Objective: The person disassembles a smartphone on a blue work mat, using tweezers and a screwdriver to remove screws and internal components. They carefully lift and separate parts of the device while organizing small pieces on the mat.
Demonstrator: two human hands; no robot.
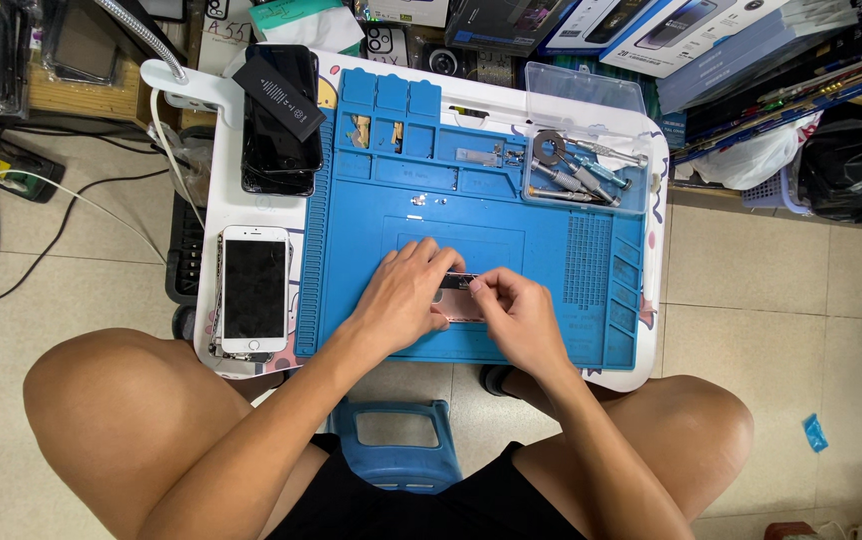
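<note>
We find a disassembly or refit step in hand on a pink phone body point(457, 297), which lies at the middle of the blue repair mat point(571, 270). The left hand point(406, 293) lies curled over its left end, pinning it down. The right hand point(513, 303) has fingertips pinched together at the upper edge; whether they grip a small part we cannot tell. In our judgement the next move calls for fine, steady fingertip work. A white phone point(254, 290) lies well left; screwdrivers sit in the clear tray point(584, 172).
</note>
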